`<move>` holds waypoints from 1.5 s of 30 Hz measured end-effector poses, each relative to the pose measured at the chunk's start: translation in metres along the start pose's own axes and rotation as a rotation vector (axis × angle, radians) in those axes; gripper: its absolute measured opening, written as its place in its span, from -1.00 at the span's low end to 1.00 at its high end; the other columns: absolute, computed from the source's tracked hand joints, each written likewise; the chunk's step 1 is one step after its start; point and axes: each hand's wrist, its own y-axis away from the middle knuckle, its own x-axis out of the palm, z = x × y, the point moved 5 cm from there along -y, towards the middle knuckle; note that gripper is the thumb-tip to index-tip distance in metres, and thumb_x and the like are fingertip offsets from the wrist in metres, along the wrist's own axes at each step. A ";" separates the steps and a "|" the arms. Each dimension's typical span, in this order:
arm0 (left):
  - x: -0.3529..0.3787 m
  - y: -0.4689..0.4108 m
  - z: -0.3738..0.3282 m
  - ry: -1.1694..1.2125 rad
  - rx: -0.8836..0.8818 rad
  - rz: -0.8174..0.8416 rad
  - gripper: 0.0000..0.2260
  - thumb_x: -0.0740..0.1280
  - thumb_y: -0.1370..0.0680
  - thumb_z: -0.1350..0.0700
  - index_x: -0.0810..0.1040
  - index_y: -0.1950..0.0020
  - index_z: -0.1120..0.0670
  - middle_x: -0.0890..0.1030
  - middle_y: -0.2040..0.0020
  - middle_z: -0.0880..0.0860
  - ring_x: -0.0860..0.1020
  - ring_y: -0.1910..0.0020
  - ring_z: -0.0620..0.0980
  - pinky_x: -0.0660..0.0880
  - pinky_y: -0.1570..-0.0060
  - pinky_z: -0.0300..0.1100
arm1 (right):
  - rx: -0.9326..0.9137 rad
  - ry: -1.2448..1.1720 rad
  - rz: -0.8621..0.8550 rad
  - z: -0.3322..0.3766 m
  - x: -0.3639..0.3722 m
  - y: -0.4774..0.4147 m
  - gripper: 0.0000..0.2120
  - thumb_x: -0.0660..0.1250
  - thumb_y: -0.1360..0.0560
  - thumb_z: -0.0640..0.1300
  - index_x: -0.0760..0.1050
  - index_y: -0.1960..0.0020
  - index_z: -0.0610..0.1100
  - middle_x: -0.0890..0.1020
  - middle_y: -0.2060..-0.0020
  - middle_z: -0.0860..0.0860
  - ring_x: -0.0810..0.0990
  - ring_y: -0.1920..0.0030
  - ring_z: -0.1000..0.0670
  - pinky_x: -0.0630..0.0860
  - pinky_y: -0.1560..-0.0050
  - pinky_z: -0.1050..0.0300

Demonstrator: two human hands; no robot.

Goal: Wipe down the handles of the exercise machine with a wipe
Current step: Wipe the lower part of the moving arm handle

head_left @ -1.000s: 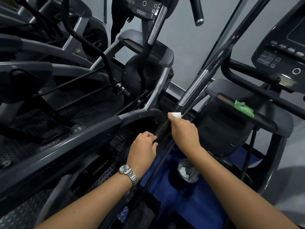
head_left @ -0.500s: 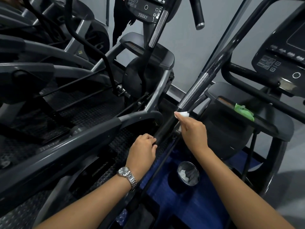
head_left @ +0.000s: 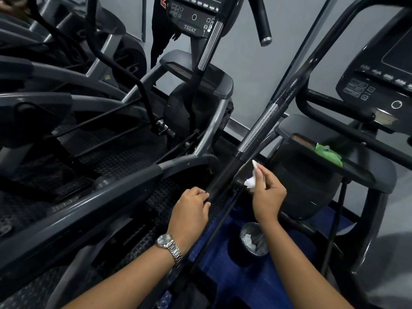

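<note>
A long black handle bar [head_left: 287,94] of the exercise machine runs diagonally from the lower middle to the upper right, with a ribbed silver grip section [head_left: 258,128]. My left hand [head_left: 191,210], with a watch on the wrist, grips the bar's lower black part. My right hand [head_left: 267,192] pinches a crumpled white wipe [head_left: 250,181] just to the right of the bar, below the silver section. The wipe is off the bar, slightly apart from it.
A green cloth [head_left: 328,153] lies on the machine's dark shroud at right. A small bin [head_left: 254,241] with used wipes stands on the blue floor below my right arm. A second machine with a console [head_left: 191,16] fills the left and centre. The near console [head_left: 379,85] is at right.
My right hand has come off the bar and turned, the wipe now held beside it rather than wrapped on it. My left hand keeps its grip on the bar.
</note>
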 end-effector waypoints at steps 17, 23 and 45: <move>0.001 0.000 0.000 -0.002 0.011 -0.007 -0.76 0.33 -0.54 0.09 0.60 -0.18 0.09 0.57 -0.07 -0.07 0.49 -0.08 -0.14 0.36 -0.02 -0.40 | 0.604 -0.320 -0.161 -0.022 0.042 0.024 -0.94 0.37 -0.52 -0.17 0.61 0.10 -0.13 0.64 0.25 -0.15 0.54 0.39 0.09 0.48 0.38 0.28; 0.003 -0.002 0.004 0.051 -0.021 0.003 -0.77 0.35 -0.53 0.11 0.61 -0.17 0.09 0.57 -0.06 -0.10 0.50 -0.07 -0.17 0.36 -0.05 -0.44 | 0.603 -0.241 0.084 -0.031 0.023 0.025 -0.92 0.38 -0.50 -0.23 0.64 0.08 -0.20 0.58 0.38 -0.03 0.40 0.43 0.07 0.36 0.46 0.30; 0.029 -0.060 -0.028 0.164 0.080 -0.229 -0.73 0.39 -0.50 0.15 0.57 -0.19 0.16 0.61 -0.05 0.01 0.54 -0.04 -0.06 0.35 -0.10 -0.40 | -0.342 0.135 0.094 0.019 0.024 -0.041 -0.91 0.48 -0.41 -0.26 0.67 0.08 -0.20 0.56 0.18 -0.06 0.55 0.15 0.05 0.53 0.07 0.22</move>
